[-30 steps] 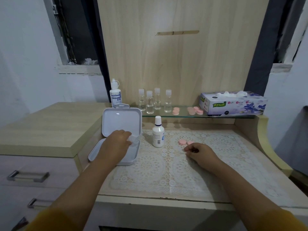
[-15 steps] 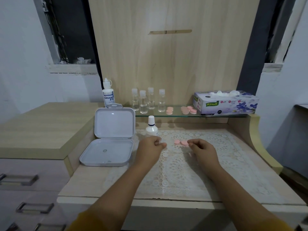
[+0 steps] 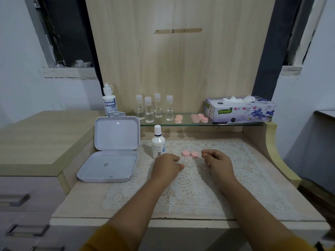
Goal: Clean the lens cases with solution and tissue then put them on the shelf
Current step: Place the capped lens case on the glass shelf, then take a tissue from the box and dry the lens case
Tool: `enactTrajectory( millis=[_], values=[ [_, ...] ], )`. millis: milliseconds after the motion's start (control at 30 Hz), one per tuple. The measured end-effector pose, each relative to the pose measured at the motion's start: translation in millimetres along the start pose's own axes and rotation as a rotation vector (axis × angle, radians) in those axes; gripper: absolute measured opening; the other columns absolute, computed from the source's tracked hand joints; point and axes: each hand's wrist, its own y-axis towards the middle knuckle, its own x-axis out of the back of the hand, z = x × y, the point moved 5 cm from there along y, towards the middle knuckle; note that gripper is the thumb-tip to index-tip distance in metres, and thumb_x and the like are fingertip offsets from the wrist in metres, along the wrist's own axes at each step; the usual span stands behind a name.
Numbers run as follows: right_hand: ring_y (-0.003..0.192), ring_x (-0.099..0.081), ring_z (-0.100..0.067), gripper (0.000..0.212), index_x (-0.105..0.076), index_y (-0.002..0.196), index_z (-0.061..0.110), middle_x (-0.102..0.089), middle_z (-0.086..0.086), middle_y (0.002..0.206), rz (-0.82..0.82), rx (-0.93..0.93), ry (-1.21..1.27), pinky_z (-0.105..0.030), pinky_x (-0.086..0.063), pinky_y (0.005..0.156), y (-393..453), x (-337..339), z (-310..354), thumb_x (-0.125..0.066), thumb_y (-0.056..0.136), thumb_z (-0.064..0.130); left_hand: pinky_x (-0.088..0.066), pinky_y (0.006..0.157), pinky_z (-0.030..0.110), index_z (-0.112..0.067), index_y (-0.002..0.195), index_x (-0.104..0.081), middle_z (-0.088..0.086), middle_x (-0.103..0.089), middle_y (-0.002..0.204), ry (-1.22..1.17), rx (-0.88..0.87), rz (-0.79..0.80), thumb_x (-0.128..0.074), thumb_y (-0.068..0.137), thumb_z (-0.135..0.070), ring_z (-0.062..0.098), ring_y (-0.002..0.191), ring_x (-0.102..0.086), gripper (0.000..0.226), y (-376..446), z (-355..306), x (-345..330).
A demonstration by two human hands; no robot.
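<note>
Lace-covered wooden desk point(image 3: 190, 196), left hand point(image 3: 165, 166) pinching clear lens case point(image 3: 188, 164) on mat beside pink caps point(image 3: 190, 153); right hand point(image 3: 216, 163) curled, contents unclear tbh. Case probably light, slippery, grab rim.

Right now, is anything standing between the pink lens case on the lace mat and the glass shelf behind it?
Nothing visible blocks it. The pink lens case lies on the lace mat, and the way back to the glass shelf looks open. The white bottle stands off to its left, out of that path.
</note>
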Motion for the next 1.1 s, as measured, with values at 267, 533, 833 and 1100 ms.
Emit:
enactTrajectory(
  millis=[267, 533, 833, 1100],
  values=[
    [0.065, -0.052, -0.012, 0.013, -0.070, 0.087, 0.010, -0.061, -0.002, 0.071, 0.050, -0.075, -0.007, -0.022, -0.043, 0.063, 6, -2, 0, -0.059, 0.090, 0.004, -0.046, 0.098, 0.030, -0.013, 0.129, -0.057, 0.007, -0.062, 0.122, 0.007, 0.051, 0.054, -0.077, 0.077, -0.026, 0.018, 0.111, -0.057, 0.057, 2, -2, 0],
    [0.071, -0.054, -0.016, 0.014, -0.068, 0.088, 0.009, -0.063, -0.004, 0.078, -0.038, -0.001, 0.026, -0.024, -0.046, 0.066, 37, 14, 37, -0.057, 0.090, 0.002, -0.053, 0.082, 0.036, -0.012, 0.119, -0.062, -0.001, -0.060, 0.087, -0.102, -0.095, 0.053, -0.073, 0.080, -0.017, 0.023, 0.090, -0.064, 0.041, 18, -61, 10],
    [0.086, -0.060, -0.015, 0.019, -0.069, 0.104, 0.010, -0.068, -0.004, 0.099, -0.271, 0.269, -0.308, -0.032, -0.050, 0.082, 96, 58, 119, -0.053, 0.094, 0.014, -0.046, 0.085, 0.031, -0.009, 0.105, -0.071, 0.010, -0.068, 0.107, -0.070, -0.351, -0.064, -0.061, 0.086, -0.016, 0.026, 0.100, -0.060, 0.023, 72, -172, 2],
    [0.099, -0.061, -0.028, 0.028, -0.068, 0.114, 0.004, -0.068, -0.015, 0.112, -0.418, 0.371, -0.690, -0.032, -0.045, 0.083, 151, 77, 144, -0.047, 0.095, 0.007, -0.038, 0.103, 0.035, -0.013, 0.131, -0.055, 0.010, -0.056, 0.132, 0.089, -0.439, 0.110, -0.055, 0.093, -0.026, 0.028, 0.121, -0.050, 0.041, 135, -215, -43]
  ],
)
